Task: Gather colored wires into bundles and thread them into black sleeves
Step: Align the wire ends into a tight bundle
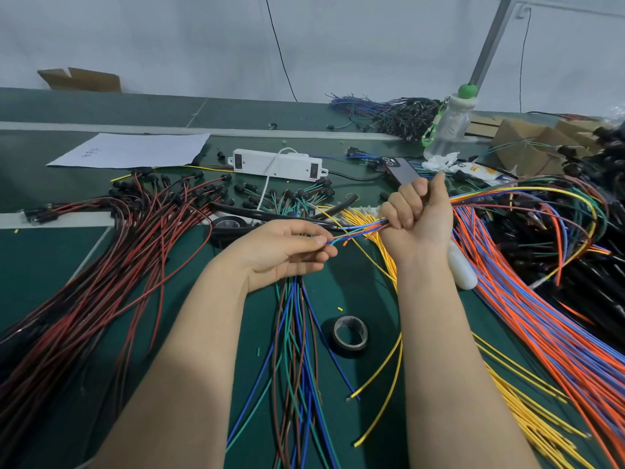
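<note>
A thin bundle of colored wires [363,229] (blue, orange, green, yellow) runs between my hands above the green table. My right hand [417,216] grips the bundle in a fist; the wires arc away to the right behind it. My left hand [287,250] pinches the bundle's free ends between thumb and fingertips. Black sleeves [287,216] lie on the table just behind my left hand. Loose blue, green and brown wires [297,350] lie below my left hand, yellow wires [385,384] beside my right forearm, orange and blue wires [541,316] to the right.
A roll of black tape [350,336] lies between my forearms. Red and black wires with connectors [118,258] cover the left. A white power box [277,164], a phone [400,170], a plastic bottle [449,126] and paper [135,150] sit further back.
</note>
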A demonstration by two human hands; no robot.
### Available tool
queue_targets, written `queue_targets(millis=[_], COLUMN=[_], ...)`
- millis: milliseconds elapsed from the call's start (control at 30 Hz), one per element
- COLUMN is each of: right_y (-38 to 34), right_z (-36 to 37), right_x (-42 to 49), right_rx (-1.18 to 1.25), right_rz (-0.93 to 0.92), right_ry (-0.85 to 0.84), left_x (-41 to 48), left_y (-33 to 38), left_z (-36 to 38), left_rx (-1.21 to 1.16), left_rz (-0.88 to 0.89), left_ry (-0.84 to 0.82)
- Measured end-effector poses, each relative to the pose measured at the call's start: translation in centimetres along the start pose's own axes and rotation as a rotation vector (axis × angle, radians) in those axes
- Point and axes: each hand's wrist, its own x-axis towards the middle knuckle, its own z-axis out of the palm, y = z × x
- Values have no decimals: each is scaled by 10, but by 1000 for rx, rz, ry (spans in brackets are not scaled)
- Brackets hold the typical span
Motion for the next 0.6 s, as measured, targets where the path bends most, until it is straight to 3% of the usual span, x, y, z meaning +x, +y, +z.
queue_targets(millis=[267,467,600], right_y=[4,3,3], right_z=[2,2,2], right_x=[0,0,0], right_rx=[-25,11,-5], right_rz=[-132,-142,-139], right_ry=[115,113,123], left_x=[7,12,12], left_y=[0,0,-1], left_z=[5,11,14], left_rx=[31,297,449], left_rz=[89,129,155], left_ry=[157,261,225])
